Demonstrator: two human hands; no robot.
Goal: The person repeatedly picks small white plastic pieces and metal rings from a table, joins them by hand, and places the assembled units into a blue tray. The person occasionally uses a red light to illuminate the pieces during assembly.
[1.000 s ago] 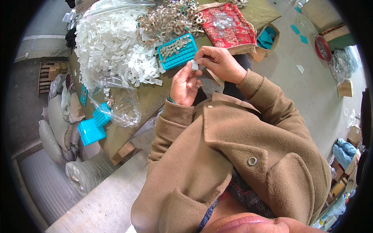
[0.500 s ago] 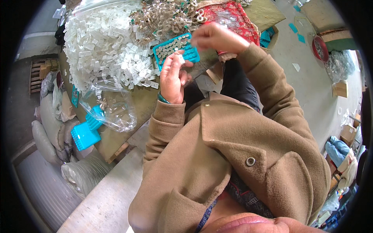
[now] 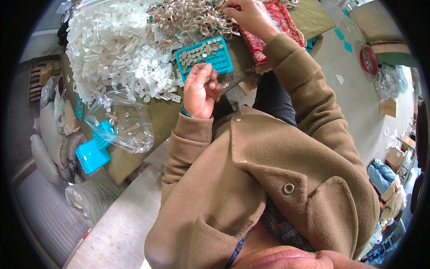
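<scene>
Clock read about the blue tray [image 3: 227,56], on the bench [image 3: 165,110]. Small round silvery pieces [image 3: 194,55] fill its rows from 8 round to 1; bare cells show toward 4. Left hand [image 3: 199,93] at 6, overlapping the tray's near edge in view: fingers curled, grasping a small glossy piece [image 3: 223,87], shape unclear. Right hand [image 3: 251,19] at 1–2, by the heap of looped pieces [image 3: 192,19] and the red patterned cloth [image 3: 255,48]; fingers bent, cannot tell if gripping. White tabs [image 3: 114,51] heaped at 9. Clear bag [image 3: 132,130] at 7–8.
</scene>
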